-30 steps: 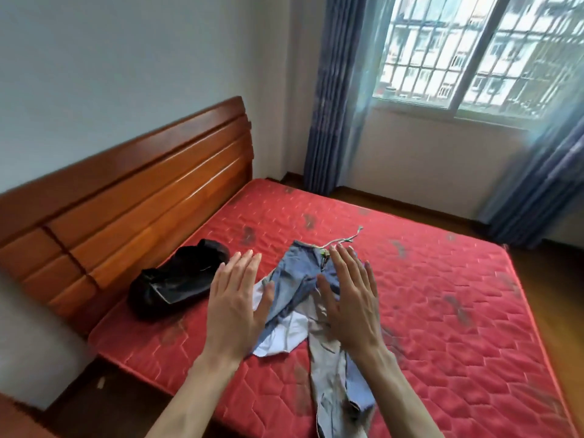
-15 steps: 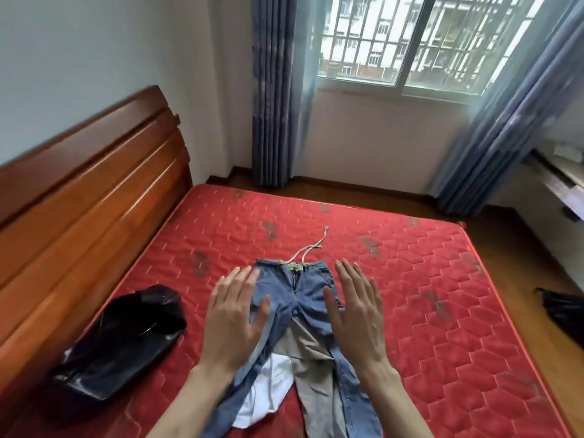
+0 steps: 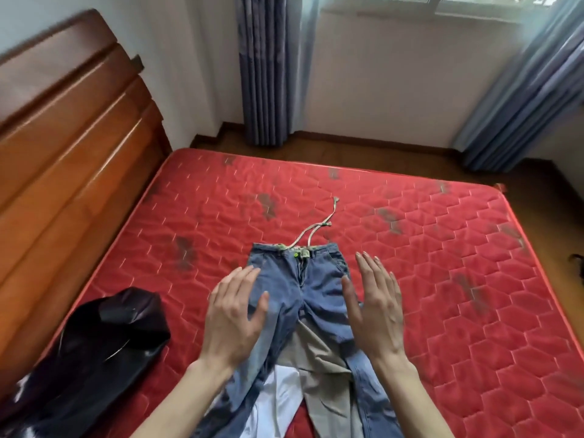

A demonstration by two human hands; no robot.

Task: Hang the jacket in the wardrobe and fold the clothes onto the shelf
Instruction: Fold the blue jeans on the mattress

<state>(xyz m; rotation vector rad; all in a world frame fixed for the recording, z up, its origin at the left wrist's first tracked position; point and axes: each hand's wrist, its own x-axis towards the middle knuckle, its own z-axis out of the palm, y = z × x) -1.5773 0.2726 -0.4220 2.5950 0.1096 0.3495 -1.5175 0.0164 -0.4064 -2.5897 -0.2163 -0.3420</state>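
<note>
Blue jeans (image 3: 303, 286) lie flat on the red mattress (image 3: 442, 279), waistband away from me, a pale drawstring (image 3: 319, 226) trailing beyond it. Under the legs lie a grey-beige garment (image 3: 322, 371) and a white one (image 3: 278, 403). My left hand (image 3: 234, 314) hovers with straight fingers over the jeans' left hip. Over the right leg my right hand (image 3: 376, 305) is held flat, fingers straight. Neither hand holds anything. A black jacket (image 3: 104, 352) lies crumpled at the mattress's near left.
A wooden headboard (image 3: 69, 159) runs along the left. Blue curtains (image 3: 265, 67) hang at the far wall, with more curtains (image 3: 518, 90) at the right. Wooden floor (image 3: 537, 181) surrounds the bed. A dark object (image 3: 578, 263) lies at the right edge.
The view has swung right and down, so the jeans now sit centred. Both hands stay flat over the jeans, a little wider apart.
</note>
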